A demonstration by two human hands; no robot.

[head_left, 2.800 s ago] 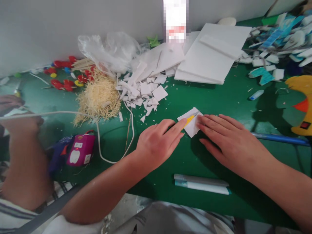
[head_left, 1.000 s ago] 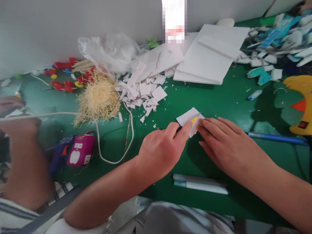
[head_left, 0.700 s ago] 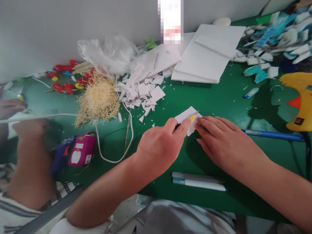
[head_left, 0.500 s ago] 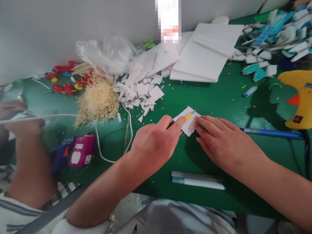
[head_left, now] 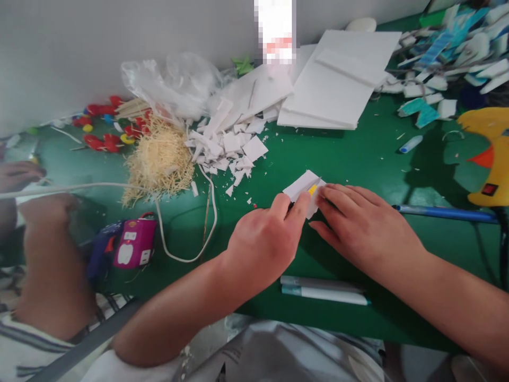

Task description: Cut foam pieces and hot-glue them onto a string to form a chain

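Note:
My left hand (head_left: 264, 236) is closed around a craft knife with a yellow body (head_left: 312, 189); its blade tip lies on a small piece of white foam board (head_left: 301, 183) on the green table. My right hand (head_left: 356, 223) holds the right edge of that piece with its fingertips, thumb tucked low beside it. Part of the piece is hidden under my fingers. Two markers (head_left: 324, 294) lie side by side nearer to me, below both hands.
Foam scraps (head_left: 230, 148), wood shavings (head_left: 161, 162) and larger foam sheets (head_left: 338, 79) lie beyond my hands. At right are a yellow glue gun (head_left: 491, 154) and a blue stick (head_left: 445, 213). A white cable (head_left: 186, 260) loops near a pink box (head_left: 135, 243). Another person's arm (head_left: 55, 265) is at left.
My left hand and the craft knife have shifted slightly right and up across the foam piece, closer to my right fingertips. My right hand still holds the piece.

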